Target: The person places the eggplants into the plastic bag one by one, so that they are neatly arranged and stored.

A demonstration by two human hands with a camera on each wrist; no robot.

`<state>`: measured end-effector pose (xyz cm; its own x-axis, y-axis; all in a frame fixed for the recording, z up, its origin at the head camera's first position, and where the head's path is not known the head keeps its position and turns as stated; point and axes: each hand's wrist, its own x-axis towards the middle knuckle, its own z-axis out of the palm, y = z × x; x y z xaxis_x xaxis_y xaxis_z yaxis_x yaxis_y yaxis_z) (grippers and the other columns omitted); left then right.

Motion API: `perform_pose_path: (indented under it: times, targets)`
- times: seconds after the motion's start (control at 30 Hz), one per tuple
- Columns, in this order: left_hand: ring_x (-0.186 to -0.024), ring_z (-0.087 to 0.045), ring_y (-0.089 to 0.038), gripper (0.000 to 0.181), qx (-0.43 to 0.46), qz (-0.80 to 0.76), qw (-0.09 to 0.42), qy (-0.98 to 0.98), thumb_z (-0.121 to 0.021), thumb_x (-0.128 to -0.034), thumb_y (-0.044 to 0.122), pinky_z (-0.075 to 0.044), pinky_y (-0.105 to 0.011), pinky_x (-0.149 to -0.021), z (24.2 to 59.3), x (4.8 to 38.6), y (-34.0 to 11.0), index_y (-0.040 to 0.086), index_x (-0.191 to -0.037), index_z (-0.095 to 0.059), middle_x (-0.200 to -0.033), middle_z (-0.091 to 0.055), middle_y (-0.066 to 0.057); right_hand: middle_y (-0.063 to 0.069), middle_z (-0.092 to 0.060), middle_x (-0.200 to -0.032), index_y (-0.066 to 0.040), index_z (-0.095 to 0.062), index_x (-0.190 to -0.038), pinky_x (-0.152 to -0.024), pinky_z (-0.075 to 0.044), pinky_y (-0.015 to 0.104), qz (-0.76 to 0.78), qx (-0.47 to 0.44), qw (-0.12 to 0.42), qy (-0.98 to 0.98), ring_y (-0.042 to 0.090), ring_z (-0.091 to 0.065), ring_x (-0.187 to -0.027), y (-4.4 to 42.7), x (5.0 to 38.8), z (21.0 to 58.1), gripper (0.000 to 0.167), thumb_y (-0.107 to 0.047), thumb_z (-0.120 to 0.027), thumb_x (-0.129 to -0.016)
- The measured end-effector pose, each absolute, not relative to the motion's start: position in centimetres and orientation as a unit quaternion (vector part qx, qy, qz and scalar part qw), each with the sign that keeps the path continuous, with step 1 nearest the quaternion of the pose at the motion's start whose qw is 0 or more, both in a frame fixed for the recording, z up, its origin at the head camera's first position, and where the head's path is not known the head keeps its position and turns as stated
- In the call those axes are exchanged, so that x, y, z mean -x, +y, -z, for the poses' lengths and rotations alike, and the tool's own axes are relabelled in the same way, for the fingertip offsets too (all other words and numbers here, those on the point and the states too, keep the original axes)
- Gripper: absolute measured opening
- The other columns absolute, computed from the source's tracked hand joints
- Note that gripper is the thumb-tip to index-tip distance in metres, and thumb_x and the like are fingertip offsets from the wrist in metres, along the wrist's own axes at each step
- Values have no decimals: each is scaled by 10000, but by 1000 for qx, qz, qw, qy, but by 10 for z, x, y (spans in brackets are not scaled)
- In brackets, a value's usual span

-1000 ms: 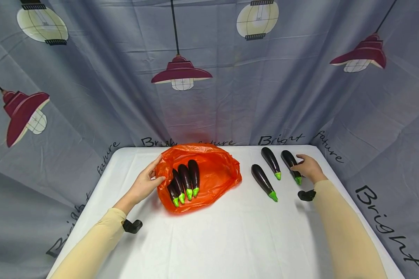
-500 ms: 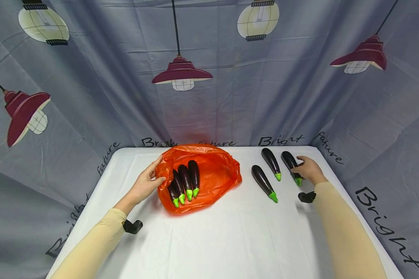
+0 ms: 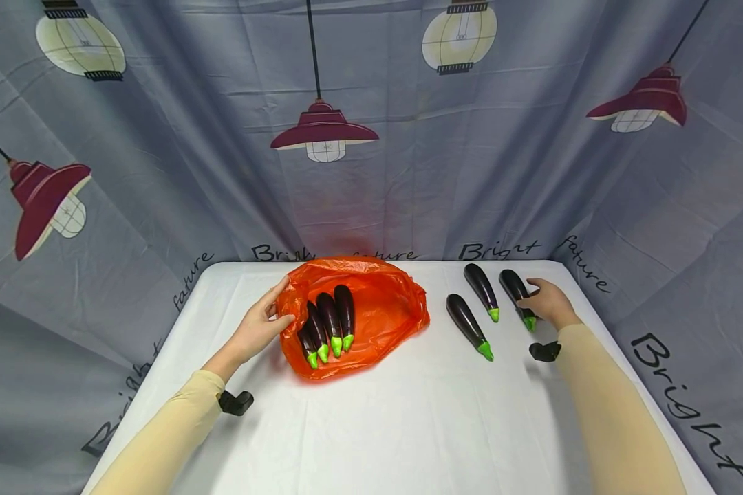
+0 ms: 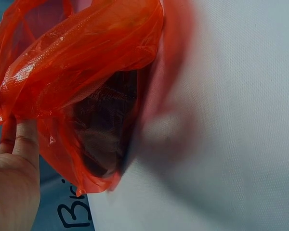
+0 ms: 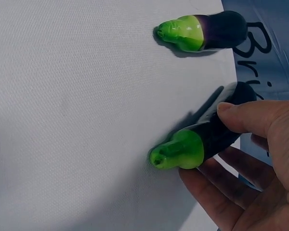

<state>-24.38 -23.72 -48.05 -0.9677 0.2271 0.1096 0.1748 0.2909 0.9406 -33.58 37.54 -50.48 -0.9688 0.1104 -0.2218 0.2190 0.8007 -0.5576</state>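
My left hand (image 3: 254, 331) grips the left edge of an orange-red plastic bag (image 3: 386, 309), whose mouth gapes upward on the table. Several dark purple eggplants (image 3: 329, 317) with green stem ends lie side by side inside it. In the left wrist view, fingers (image 4: 26, 139) hold the bunched plastic. At the right, my right hand (image 3: 550, 304) pinches an eggplant (image 3: 512, 283) that still lies on the tabletop. The right wrist view has the thumb (image 5: 248, 117) on one side of it and the fingers on the other, near its green cap (image 5: 185, 150).
Two more eggplants lie left of the right hand, one farther back (image 3: 480, 285) and one nearer (image 3: 466, 320). A white cloth covers the table (image 3: 384, 433). Behind it hangs a grey curtain (image 3: 402, 192) printed with lamps and lettering.
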Motion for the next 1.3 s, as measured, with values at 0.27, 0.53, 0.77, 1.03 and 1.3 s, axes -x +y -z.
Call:
perform_pose_path:
  times: [0.27,0.53,0.77,1.03,1.3]
  targets:
    - [-1368,-473,-391,819,-125,-586,28,800,-643,-976,-5,-543,-245,-885,482,243,-238,264,-1644,-254,-1686,-125,-190,390,-489,-1347,99,-270,-1551,-833,-557,494,309,-84,92,943,425,-614,-1043,381,337,509,786,-134,-689,-928]
    - [-1375,-472,-387,819,-125,-579,27,805,-653,-978,17,-542,-270,-906,482,242,-239,283,-1643,-255,-1690,-112,-179,388,-482,-1355,69,-230,-1578,-708,-599,406,316,-86,98,940,413,-639,-1026,381,337,509,814,-142,-687,-939]
    - [-1428,-411,-380,816,-118,-575,31,809,-655,-983,37,-524,-275,-938,481,243,-238,294,-1643,-250,-1688,-48,-214,367,-513,-1314,61,-283,-1567,-761,-577,445,302,-97,103,943,411,-611,-1037,375,336,505,747,-129,-665,-954]
    - [-1454,-369,-376,819,-120,-573,28,810,-663,-980,41,-503,-328,-981,479,243,-237,285,-1643,-249,-1687,-95,-197,345,-530,-1299,69,-329,-1546,-867,-521,535,283,-90,95,950,417,-592,-1050,372,334,506,688,-137,-643,-970]
    - [-1435,-399,-375,816,-125,-579,30,805,-658,-981,28,-519,-253,-931,478,243,-237,275,-1644,-251,-1690,-106,-181,369,-489,-1347,55,-266,-1577,-799,-553,489,300,-90,83,946,424,-590,-1061,374,333,509,719,-141,-614,-979]
